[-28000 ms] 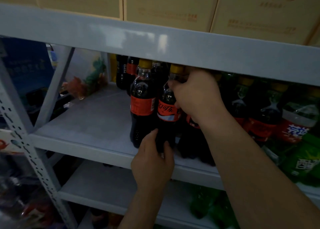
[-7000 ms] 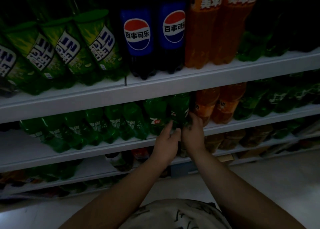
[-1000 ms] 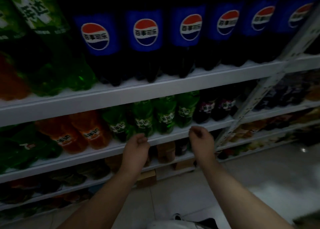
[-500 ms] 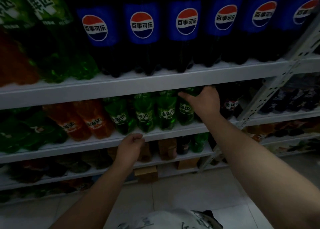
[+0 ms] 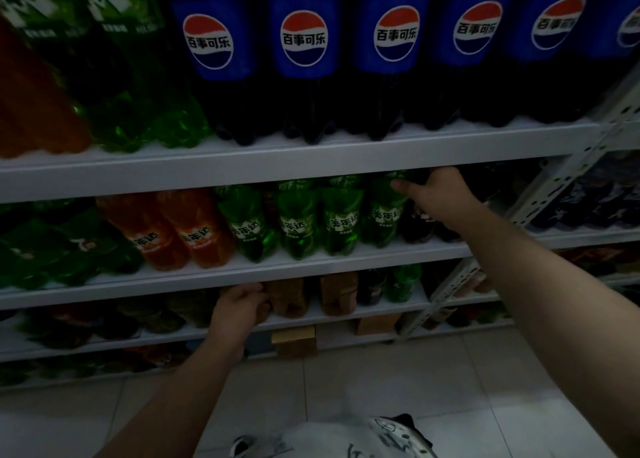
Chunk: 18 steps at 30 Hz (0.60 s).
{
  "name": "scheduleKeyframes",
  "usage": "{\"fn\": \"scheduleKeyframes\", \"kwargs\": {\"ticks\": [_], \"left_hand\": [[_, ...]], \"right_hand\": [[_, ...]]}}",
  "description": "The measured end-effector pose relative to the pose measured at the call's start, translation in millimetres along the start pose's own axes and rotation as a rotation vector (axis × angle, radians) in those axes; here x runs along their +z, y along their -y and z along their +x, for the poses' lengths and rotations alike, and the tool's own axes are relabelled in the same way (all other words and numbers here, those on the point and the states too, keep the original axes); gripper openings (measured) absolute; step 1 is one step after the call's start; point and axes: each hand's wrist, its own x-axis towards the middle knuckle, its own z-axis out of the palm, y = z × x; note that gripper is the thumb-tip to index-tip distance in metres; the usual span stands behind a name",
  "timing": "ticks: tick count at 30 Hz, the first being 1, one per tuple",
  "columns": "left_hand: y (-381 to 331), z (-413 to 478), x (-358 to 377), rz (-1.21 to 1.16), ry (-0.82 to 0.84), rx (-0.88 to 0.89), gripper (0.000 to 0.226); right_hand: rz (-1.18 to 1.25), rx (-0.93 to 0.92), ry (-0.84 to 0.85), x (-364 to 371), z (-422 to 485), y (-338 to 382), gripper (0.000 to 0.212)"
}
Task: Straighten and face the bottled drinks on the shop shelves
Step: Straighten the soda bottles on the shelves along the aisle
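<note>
Pretty dim shot, but here's what's visible. The right hand (image 5: 437,194) is up at the middle shelf (image 5: 311,267), over the tops of the dark bottles (image 5: 420,223) that stand just right of the four green bottles (image 5: 298,227). Its thumb sticks out to the left against the neck of the rightmost green one. The rest of its fingers go into the shadow under the upper shelf (image 5: 311,161), so I can't tell whether they're gripping a cap or just resting there. The green ones stand in a neat row at the near edge with labels facing out, and two orange bottles (image 5: 183,230) are just left of them, leaning a bit. The left hand (image 5: 239,310) is lower down at the front of the third shelf (image 5: 346,314), fingers curled, right beside some brown bottles (image 5: 287,298). Can't make out if it's holding one or only touching. On the upper shelf the big blue-label cola bottles (image 5: 304,42) are all facing forward. A perforated metal post (image 5: 554,187) runs up on the right, with a tiled floor (image 5: 381,388) below.
</note>
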Motion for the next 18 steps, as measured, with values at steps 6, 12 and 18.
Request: {"fn": "scheduleKeyframes", "kwargs": {"ticks": [6,12,18], "left_hand": [[5,8,17,0.051,0.033,-0.025,0.012],[17,17,55,0.256,0.069,-0.001,0.009],[36,29,96,0.53,0.115,0.046,0.019]], "right_hand": [[0.061,-0.039,0.055,6,0,-9,0.034],[-0.171,-0.312,-0.184,7,-22,-24,0.039],[-0.205,-0.245,-0.324,14,-89,-108,0.03]]}}
